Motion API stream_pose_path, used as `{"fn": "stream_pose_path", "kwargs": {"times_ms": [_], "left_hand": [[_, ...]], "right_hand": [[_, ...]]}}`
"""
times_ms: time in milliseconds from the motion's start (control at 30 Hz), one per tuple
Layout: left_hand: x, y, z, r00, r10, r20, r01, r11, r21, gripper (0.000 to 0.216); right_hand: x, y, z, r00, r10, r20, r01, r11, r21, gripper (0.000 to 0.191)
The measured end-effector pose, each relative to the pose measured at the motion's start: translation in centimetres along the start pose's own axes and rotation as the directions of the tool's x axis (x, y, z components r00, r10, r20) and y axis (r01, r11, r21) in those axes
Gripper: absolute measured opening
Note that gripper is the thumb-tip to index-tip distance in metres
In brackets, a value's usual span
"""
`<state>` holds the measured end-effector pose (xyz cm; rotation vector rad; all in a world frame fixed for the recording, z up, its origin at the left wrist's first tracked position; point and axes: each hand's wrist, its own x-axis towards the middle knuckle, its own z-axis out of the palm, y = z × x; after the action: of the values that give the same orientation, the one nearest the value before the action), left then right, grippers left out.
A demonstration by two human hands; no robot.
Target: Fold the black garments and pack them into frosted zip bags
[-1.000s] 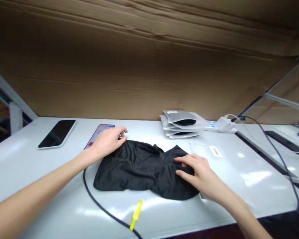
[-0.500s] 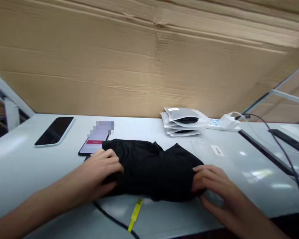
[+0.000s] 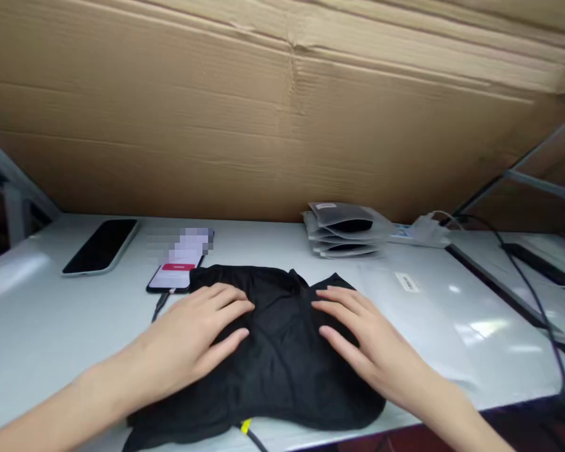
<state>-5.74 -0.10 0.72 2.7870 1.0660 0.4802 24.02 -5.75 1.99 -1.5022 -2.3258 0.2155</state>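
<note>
A black fabric piece [image 3: 277,364], perhaps a garment whose kind I cannot make out, lies spread near the table's front edge, with wrinkles across its middle. My left hand [image 3: 211,326] rests on its left half, palm down, fingers stretched out. On the right half my right hand [image 3: 353,329] lies the same way, fingers apart. Neither hand grips the cloth. Part of the fabric is hidden under both hands. A black cable with a yellow tag [image 3: 245,425] comes out from beneath the front hem.
A lit phone [image 3: 176,267] with a plugged cable lies behind my left hand; a dark phone [image 3: 101,247] is farther left. Several frosted bags [image 3: 348,229] are stacked at the back. A clear bag with a label [image 3: 407,282], a charger [image 3: 426,231] and cables lie right. Cardboard [image 3: 263,125] stands behind.
The black fabric has been opened out toward me, now covering most of the yellow tag. Both hands have let go of its side edges and moved inward, flat on top.
</note>
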Motion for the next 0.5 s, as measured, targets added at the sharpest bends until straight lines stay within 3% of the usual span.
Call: {"fn": "stream_pose_path", "kwargs": {"times_ms": [133, 300, 500], "left_hand": [[3.3, -0.4, 3.2, 0.999, 0.01, 0.053, -0.015, 0.995, 0.094, 0.054], [4.1, -1.1, 5.2, 0.985, -0.035, 0.168, 0.026, 0.998, 0.054, 0.071], [4.2, -2.0, 4.9, 0.983, -0.061, 0.176, 0.057, 0.998, 0.029, 0.077]], "right_hand": [[3.6, -0.5, 2.8, 0.985, -0.154, 0.082, 0.161, 0.984, -0.075, 0.042], [5.2, 2.1, 4.7, 0.989, 0.063, 0.134, -0.033, 0.976, -0.217, 0.055], [4.9, 3.4, 5.2, 0.985, 0.108, 0.135, -0.086, 0.984, -0.158, 0.056]]}}
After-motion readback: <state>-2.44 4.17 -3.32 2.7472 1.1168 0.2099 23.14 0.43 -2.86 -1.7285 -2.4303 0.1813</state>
